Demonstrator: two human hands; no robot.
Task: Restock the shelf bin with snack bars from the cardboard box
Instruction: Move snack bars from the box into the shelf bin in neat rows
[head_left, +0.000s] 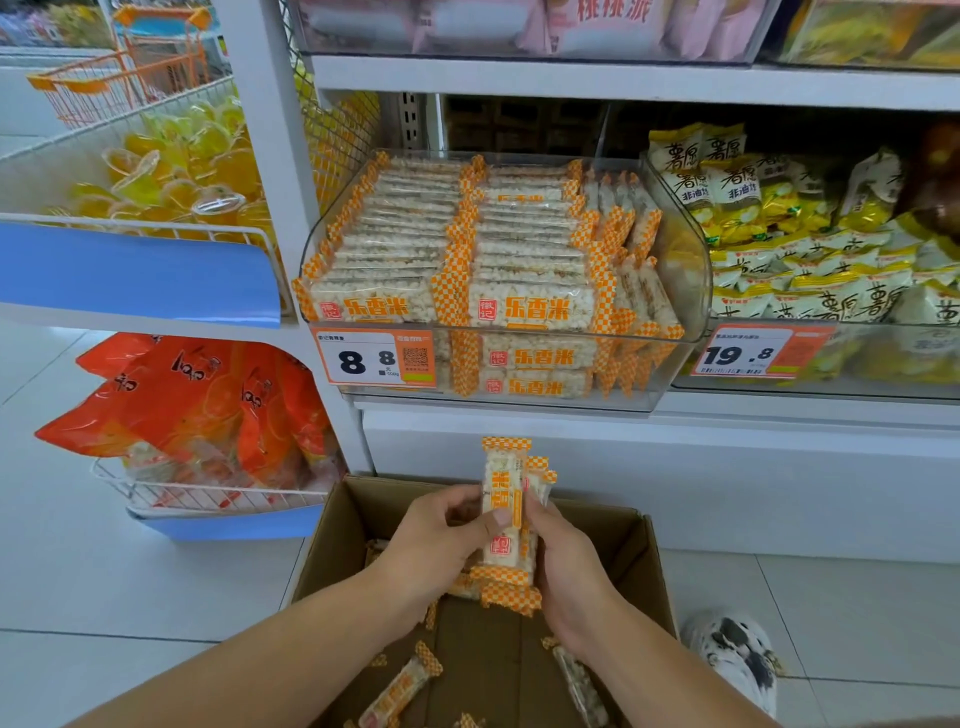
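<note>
Both hands raised above the open cardboard box (641, 561), holding a small upright stack of snack bars (506, 512) between them. Left hand (441, 545) curled on the stack's left side, thumb pressed across the front wrapper. Right hand (569, 566) wrapped around the stack's right side and back, fingers mostly hidden behind the bars. Exact count of bars in the stack not readable; seemingly several, judging by the offset checkered ends at top and bottom.

Box on the floor directly below the shelf, flaps open, with loose bars (397, 691) scattered on its bottom, well apart from each other.

Clear shelf bin (691, 270) on the shelf above the box, already packed with matching bars: two neat rows laid flat, front labels facing out, plus a third group standing on edge at the right. Price tag (375, 358) reading 8.8 clipped to the bin's front lip, lower left.

Adjacent bin to the right filled with yellow and white snack bags (769, 244), tagged 19.8. Wire basket of orange packets (208, 410) to the left, near floor level. Patterned shoe (737, 654) beside the box's right wall.
</note>
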